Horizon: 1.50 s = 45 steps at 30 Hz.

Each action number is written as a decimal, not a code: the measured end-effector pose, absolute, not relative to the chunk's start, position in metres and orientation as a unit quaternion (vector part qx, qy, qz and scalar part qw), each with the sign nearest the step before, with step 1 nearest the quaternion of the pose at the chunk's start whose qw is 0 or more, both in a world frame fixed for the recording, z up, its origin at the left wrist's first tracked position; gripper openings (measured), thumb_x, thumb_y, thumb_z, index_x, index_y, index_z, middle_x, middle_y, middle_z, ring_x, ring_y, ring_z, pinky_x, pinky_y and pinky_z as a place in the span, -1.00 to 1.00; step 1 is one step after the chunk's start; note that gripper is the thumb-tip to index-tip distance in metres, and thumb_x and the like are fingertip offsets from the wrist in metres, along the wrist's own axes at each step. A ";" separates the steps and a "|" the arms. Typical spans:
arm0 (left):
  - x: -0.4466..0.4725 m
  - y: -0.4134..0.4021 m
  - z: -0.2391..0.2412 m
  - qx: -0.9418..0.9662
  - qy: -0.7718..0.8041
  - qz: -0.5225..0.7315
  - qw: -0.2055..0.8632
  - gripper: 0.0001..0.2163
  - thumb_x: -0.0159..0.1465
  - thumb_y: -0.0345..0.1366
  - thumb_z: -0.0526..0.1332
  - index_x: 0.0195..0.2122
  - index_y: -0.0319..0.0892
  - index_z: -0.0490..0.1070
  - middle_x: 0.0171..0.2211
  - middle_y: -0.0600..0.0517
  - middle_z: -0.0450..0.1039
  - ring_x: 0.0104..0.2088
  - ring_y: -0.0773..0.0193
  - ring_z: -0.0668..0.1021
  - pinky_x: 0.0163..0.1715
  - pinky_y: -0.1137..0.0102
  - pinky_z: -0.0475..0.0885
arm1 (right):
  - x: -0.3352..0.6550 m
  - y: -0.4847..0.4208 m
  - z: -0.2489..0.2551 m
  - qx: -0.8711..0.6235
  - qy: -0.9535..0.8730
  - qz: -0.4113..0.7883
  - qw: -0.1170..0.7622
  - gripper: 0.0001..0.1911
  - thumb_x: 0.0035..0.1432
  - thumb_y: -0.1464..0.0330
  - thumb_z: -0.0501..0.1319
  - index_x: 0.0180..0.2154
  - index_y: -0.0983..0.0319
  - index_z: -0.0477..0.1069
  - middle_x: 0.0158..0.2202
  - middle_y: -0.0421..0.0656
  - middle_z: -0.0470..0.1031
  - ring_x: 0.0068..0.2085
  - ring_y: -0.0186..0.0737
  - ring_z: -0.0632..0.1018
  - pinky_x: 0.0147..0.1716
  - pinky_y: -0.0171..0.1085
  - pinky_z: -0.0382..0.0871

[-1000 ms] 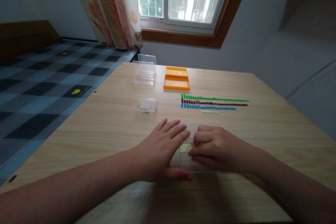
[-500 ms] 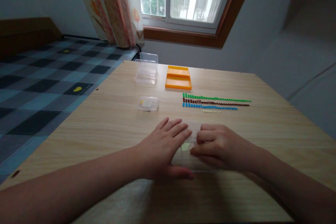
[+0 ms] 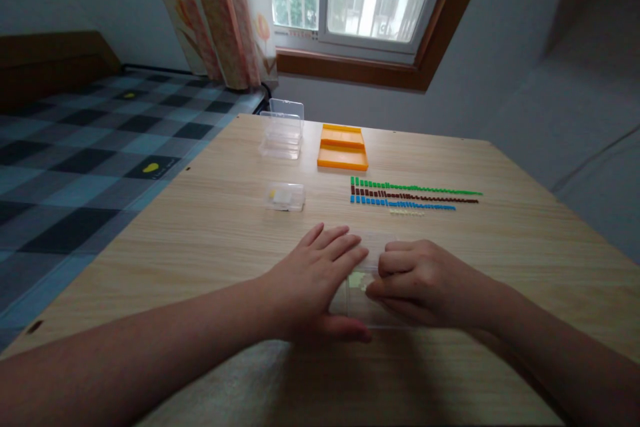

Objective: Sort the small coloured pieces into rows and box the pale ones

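Note:
A clear plastic box [image 3: 365,317] with its lid folded back lies in front of me, partly hidden by both hands. Pale yellow-green small pieces [image 3: 357,279] rest in one compartment. My left hand [image 3: 320,280] lies over the box's left side, fingers stretched out and thumb along the near edge. Over the right part, my right hand [image 3: 415,280] has its fingers curled, thumb and index finger pinched beside the pale pieces. What the pinch holds, if anything, is hidden. Beyond the hands run rows of small green [image 3: 370,183], brown [image 3: 367,192] and blue pieces [image 3: 369,201], plus a short pale row [image 3: 406,212].
A small clear case [image 3: 286,197] with something white and yellow inside lies left of the rows. Farther back stand an open clear box [image 3: 281,140] and an orange two-part tray [image 3: 343,156]. A checked bed [image 3: 110,167] adjoins the wooden table [image 3: 200,227] on the left.
The view has shifted slightly, so everything sits a little farther right. My right hand's pinch has drawn slightly away from the pale pieces, showing more of them. My left hand stays in place.

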State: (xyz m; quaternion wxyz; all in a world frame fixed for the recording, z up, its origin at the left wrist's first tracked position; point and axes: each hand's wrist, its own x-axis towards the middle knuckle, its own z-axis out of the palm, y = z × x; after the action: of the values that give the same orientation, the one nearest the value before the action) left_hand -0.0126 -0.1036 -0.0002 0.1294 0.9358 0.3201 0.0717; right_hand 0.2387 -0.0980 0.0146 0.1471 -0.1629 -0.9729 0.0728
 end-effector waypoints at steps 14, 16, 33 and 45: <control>-0.012 -0.104 0.000 0.935 0.321 0.072 0.132 -0.05 0.14 0.34 0.31 0.37 -0.26 0.20 0.39 -0.30 0.18 0.42 -0.27 0.17 0.39 -0.22 -0.04 | 0.238 -0.097 0.013 -0.168 -0.971 0.071 0.154 -0.75 0.38 0.42 0.09 -0.24 0.22 0.55 -0.41 -0.19 0.39 -0.35 -0.28 0.32 -0.33 -0.24 0.06; -0.012 -0.104 0.000 0.935 0.321 0.074 0.134 -0.04 0.14 0.34 0.31 0.37 -0.26 0.21 0.39 -0.30 0.19 0.41 -0.26 0.17 0.39 -0.20 -0.04 | 0.238 -0.098 0.014 -0.166 -0.971 0.075 0.154 -0.75 0.39 0.41 0.09 -0.23 0.22 0.55 -0.40 -0.19 0.40 -0.35 -0.29 0.32 -0.34 -0.24 0.05; -0.012 -0.104 -0.002 0.934 0.321 0.083 0.131 -0.09 0.15 0.35 0.29 0.35 -0.20 0.22 0.38 -0.29 0.19 0.41 -0.26 0.19 0.39 -0.17 -0.06 | 0.239 -0.099 0.015 -0.181 -0.968 0.080 0.151 -0.73 0.39 0.38 0.09 -0.23 0.20 0.57 -0.40 -0.19 0.34 -0.37 -0.30 0.28 -0.35 -0.25 0.04; -0.011 -0.104 -0.001 0.935 0.321 0.079 0.129 -0.08 0.15 0.34 0.31 0.35 -0.22 0.22 0.39 -0.29 0.19 0.41 -0.26 0.18 0.39 -0.18 -0.04 | 0.237 -0.099 0.014 -0.175 -0.971 0.057 0.150 -0.74 0.40 0.38 0.09 -0.27 0.20 0.54 -0.41 -0.19 0.34 -0.38 -0.32 0.26 -0.36 -0.26 0.01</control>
State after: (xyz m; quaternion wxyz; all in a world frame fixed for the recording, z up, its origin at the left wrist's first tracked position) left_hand -0.0112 -0.1041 -0.0012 0.1294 0.9348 0.3213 0.0785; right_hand 0.2371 -0.0995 0.0144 0.1502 -0.1754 -0.9713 0.0571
